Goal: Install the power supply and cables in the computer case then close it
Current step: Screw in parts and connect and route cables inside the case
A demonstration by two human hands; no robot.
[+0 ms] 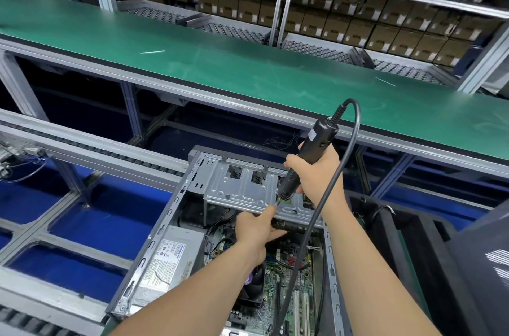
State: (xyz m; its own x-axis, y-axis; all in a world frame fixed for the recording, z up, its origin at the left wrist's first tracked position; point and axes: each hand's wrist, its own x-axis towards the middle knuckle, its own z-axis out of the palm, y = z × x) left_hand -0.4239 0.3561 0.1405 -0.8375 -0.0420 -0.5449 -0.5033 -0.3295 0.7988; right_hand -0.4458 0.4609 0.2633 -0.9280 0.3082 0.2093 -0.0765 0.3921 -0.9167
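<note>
Looks roughly midway. Already seated against the left wall of the computer case [162, 225], towards its near-left corner, label up: the power supply [170, 258]. Lying open side up across the roller line [110, 151], from its far rail towards its near edge, with no cover on yet. Gripping the electric screwdriver [316, 142] in the right hand [319, 173], fingers wrapped tight round the barrel, bit down on the near edge of the drive cage [245, 189] at the far end of the case. Reaching in with the left hand [256, 228], forefinger stretched straight to the bit tip on top of that edge, other fingers going under it; cannot tell whether pinching a screw, clamping the edge or merely steadying. Judged the step in hand: fastening something at the cage, not the supply itself. Left to do, by the look of it: routing and plugging the cables, then closing up. Thin wires [220, 225] visible between supply and motherboard [286, 264], but hard to say which plugged and which loose. Hidden by the left wrist and forearm: part of the board and most of the cooler fan [254, 290]. Masked by the cord [356, 131]: a strip of the board. Hidden by bit and fingertip: the screw, if any. Cut off at the bottom of the view: the near end of the case, so no telling whether bolted down there. Dark panel [484, 266] at the right, perhaps the cover, too cropped to be sure.
</note>
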